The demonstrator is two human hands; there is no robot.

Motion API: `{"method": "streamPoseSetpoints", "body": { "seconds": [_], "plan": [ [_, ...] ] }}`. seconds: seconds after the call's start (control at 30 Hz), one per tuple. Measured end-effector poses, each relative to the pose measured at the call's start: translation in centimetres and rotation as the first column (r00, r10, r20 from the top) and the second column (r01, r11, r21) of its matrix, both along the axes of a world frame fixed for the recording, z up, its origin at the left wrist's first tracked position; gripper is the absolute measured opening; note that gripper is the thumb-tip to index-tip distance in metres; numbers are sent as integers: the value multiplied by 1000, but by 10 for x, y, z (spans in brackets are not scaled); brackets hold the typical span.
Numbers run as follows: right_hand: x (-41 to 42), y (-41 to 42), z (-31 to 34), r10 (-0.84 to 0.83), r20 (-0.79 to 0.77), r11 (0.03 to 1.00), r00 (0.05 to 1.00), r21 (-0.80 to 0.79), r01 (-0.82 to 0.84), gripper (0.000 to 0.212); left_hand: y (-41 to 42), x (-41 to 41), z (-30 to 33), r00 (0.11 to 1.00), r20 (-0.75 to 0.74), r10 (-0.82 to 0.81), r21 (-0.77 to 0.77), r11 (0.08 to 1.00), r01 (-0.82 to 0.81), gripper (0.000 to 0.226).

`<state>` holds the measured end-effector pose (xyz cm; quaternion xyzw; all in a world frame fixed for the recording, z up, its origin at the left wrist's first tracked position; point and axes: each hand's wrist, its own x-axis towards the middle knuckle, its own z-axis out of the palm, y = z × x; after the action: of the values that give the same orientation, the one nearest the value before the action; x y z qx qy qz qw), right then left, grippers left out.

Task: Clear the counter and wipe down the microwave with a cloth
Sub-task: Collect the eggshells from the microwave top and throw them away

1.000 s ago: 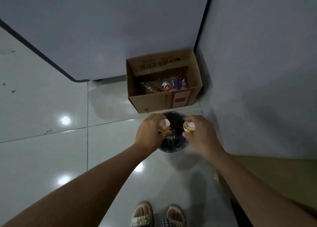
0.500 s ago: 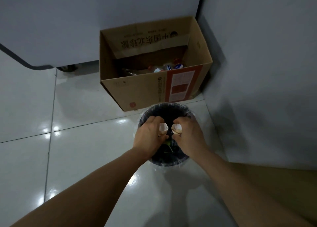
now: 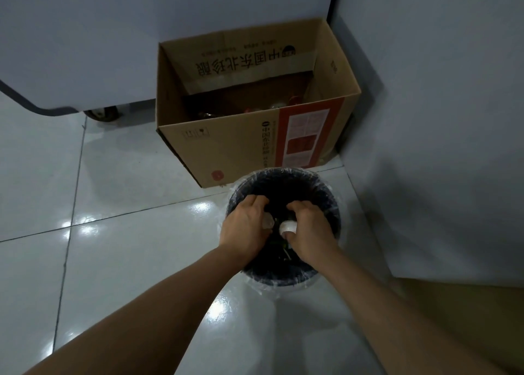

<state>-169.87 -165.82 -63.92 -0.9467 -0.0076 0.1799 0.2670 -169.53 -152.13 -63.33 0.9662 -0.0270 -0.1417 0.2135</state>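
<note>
Hands (image 3: 276, 227) over bin (image 3: 331, 204), each gripping pale scrap (image 3: 287, 227).

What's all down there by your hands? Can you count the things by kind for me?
Hands: 2, left and right
White scraps held over the bin: 2
Bin: 1
Cardboard box: 1
Total: 6; the box's contents are too dark to count.

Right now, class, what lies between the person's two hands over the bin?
In the head view, two pale eggshell pieces: the left hand holds one, the right hand the other. A narrow gap shows the bin's dark inside.
</note>
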Motion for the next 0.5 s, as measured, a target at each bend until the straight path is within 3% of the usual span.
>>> {"method": "streamPoseSetpoints", "body": {
  "seconds": [0.2,0.5],
  "plan": [
    [-16,0,60,22,-96,997,995,-70,-29,59,10,-15,63,997,-78,-31,36,999,33,50],
    [-40,-1,235,77,-119,993,990,-74,-87,62,30,-31,230,997,-78,-24,92,995,31,50]
  ]
}}
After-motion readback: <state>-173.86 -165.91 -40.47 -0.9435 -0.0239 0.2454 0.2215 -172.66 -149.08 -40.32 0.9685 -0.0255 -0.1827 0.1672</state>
